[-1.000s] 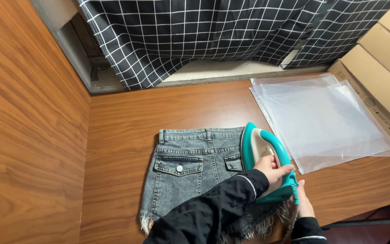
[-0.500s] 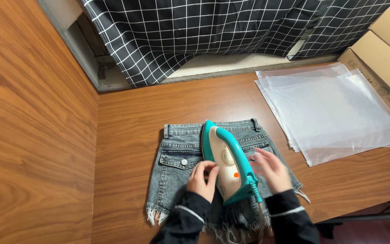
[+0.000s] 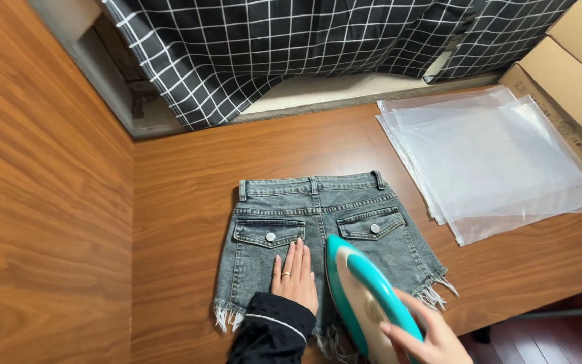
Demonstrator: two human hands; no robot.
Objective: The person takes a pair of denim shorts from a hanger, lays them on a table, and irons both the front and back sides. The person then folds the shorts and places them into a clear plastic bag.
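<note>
Gripping the handle of a teal and white iron [image 3: 366, 303], the right hand [image 3: 426, 337] wraps its fingers around it at the near edge of the table, with the soleplate resting on the right leg of the grey denim shorts [image 3: 325, 236]. Just beside it, the left hand [image 3: 296, 276] lies flat with fingers stretched out and together, holding nothing, pressing the left leg down, likely to keep the cloth from sliding. The shorts lie spread back-side up, pockets showing, frayed hems toward the person, waistband away. Farther right on the wooden table [image 3: 183, 202] sits a stack of clear plastic bags [image 3: 493, 162], well apart from the iron. Beyond hangs a black checked curtain [image 3: 291, 47].
</note>
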